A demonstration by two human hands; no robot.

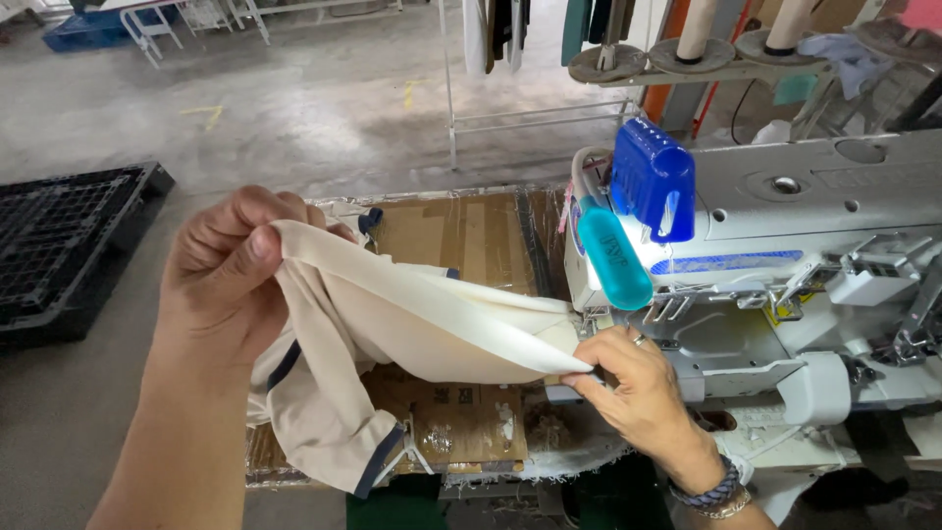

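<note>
The left hand [228, 280] pinches a fold of the cream garment [392, 334] between thumb and curled fingers, lifting it above the table. The right hand [638, 388] nips the cloth's far end with its fingertips, just beside the needle area of the grey sewing machine [785, 285]; the needle itself is hidden behind a blue guard [653, 179] and a turquoise lamp [613, 257]. The garment, trimmed in navy, hangs between both hands, its lower part draping over a cardboard-covered table [471, 236]. 1 black pallet [59, 245] lies left, partly cut off.
</note>
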